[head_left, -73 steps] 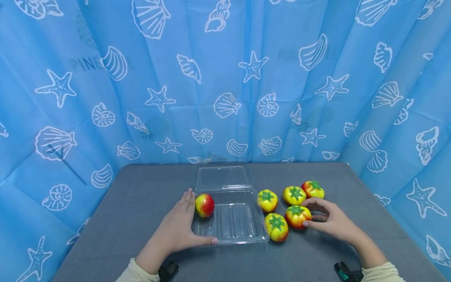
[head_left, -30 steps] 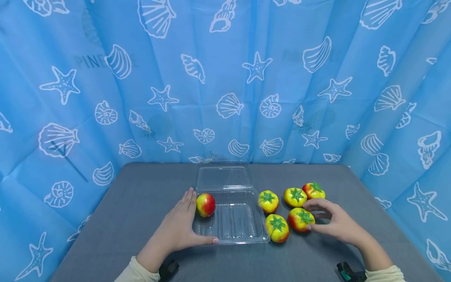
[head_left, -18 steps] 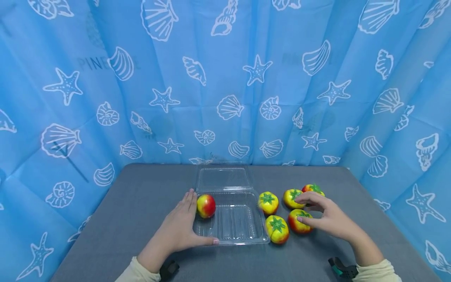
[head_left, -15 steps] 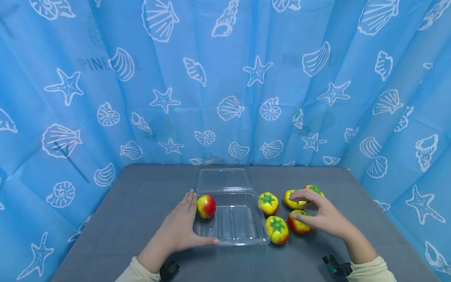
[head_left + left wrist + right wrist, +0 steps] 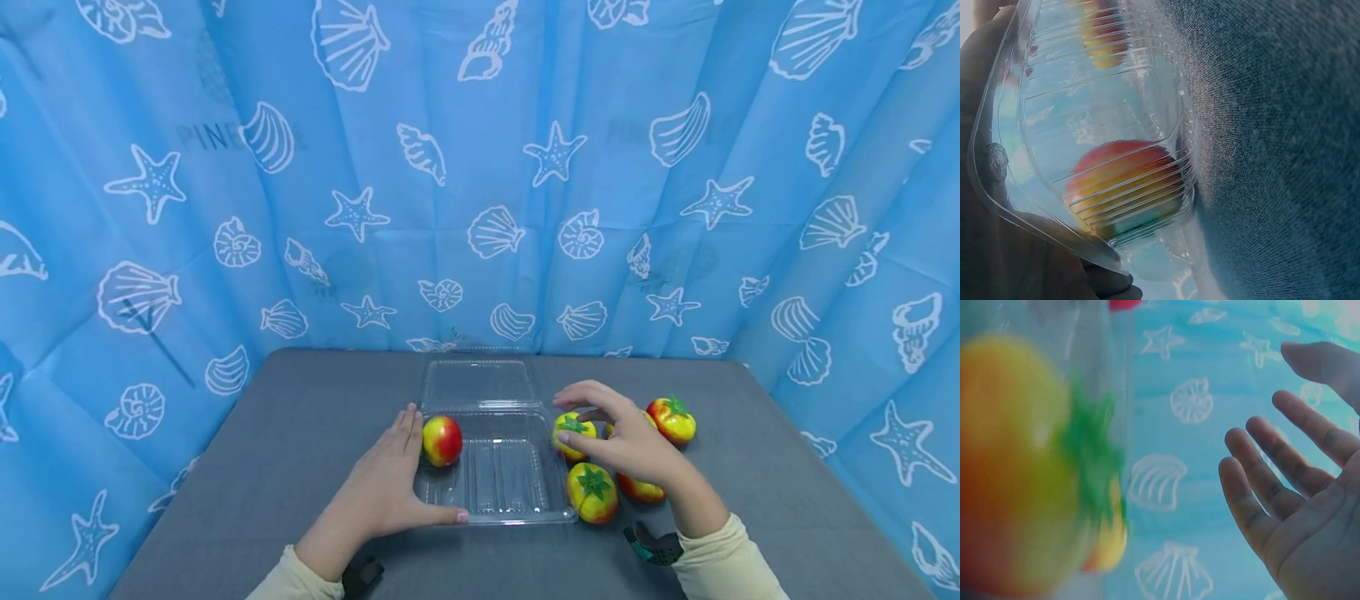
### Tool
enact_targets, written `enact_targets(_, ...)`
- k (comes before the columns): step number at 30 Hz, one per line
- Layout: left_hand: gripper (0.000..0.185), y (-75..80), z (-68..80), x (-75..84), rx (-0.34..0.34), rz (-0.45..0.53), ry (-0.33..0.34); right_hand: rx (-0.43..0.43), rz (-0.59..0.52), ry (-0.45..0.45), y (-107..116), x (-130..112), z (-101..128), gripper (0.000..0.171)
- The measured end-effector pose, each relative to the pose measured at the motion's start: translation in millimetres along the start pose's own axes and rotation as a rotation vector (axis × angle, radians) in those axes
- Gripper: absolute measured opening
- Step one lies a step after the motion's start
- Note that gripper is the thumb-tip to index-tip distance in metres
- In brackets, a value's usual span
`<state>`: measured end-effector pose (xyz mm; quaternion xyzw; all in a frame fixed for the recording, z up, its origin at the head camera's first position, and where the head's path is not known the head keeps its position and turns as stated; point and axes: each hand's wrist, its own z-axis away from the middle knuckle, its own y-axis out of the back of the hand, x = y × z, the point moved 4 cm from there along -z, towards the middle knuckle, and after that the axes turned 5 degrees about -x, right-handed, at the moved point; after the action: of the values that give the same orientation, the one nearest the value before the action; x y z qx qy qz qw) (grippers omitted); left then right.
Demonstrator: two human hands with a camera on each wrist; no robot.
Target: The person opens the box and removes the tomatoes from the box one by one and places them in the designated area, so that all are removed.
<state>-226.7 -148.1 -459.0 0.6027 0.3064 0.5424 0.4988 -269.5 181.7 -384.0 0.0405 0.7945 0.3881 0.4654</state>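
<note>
Faintly, the blue curtain (image 5: 480, 167) behind the table shows mirrored grey lettering through the cloth, of which only "PINE" can be read, up and to the left of the clear clamshell box (image 5: 491, 475); a second grey patch up and to the right of the box is too dim to read.

The box sits open on the grey table (image 5: 262, 467), its lid (image 5: 477, 382) laid back flat toward the curtain. One toy tomato (image 5: 442, 440) lies in the box's far left corner, stem side hidden. The left hand (image 5: 378, 492) lies flat against the box's left wall, fingers straight, thumb stretched along the near rim; it grips nothing. In the left wrist view the palm is pressed to the ribbed plastic with the red-and-yellow fruit behind it.

Right of the box, the right hand (image 5: 626, 437) hovers with fingers spread and loosely bent over the loose tomatoes, its fingertips above the one nearest the box (image 5: 573, 432); whether they touch it cannot be told. The hand covers most of two others, one only a red sliver (image 5: 642, 488). A near tomato (image 5: 592, 492) and a far right one (image 5: 672, 419) lie uncovered. The right wrist view is blurred, showing an open palm holding nothing.

The table is bare left of the box, in front of it, and right of the tomatoes up to the edge.
</note>
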Motion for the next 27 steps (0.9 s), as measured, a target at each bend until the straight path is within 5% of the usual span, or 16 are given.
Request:
enact_targets(13, 0.145, 1.4, 0.8, 0.0, -0.005, 0.01, 0.011, -0.054, -0.091, 0.0, -54, -28, -43, 0.042)
enact_targets(27, 0.144, 2.6, -1.2, 2.0, -0.006, -0.009, -0.02, -0.254, -0.152, -0.005, -101, -27, -69, 0.045)
